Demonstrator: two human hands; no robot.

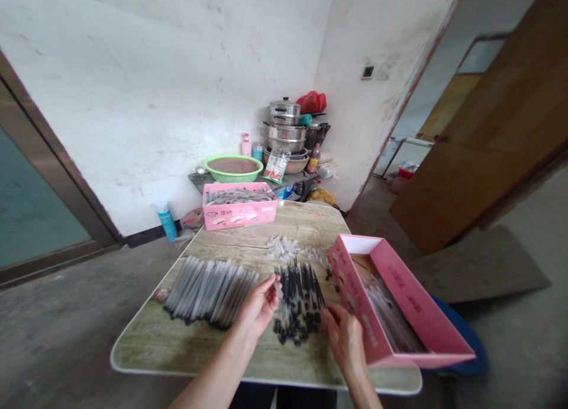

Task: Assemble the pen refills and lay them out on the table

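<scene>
Between the thumb and fingers of my left hand [261, 302] is a small translucent sleeve [277, 288]. My right hand [344, 333] has its fingers curled together at the right of the black caps; whatever they may pinch is hidden. Slim pen parts with black upper ends [302, 286] lie side by side between my hands. Small black caps [290, 332] are heaped just below them. To the left, a wide row of translucent pen barrels [208, 290] with dark lower ends lies on the table. Short whitish sleeves [284, 247] are scattered beyond the black-ended parts.
A pink box [239, 213] full of pen-like tubes stands at the table's [155, 350] far edge. Another open pink box [419, 302] holding clear tubes sits at the right edge. Behind are a green basin [233, 175] and stacked steamer pots [286, 138].
</scene>
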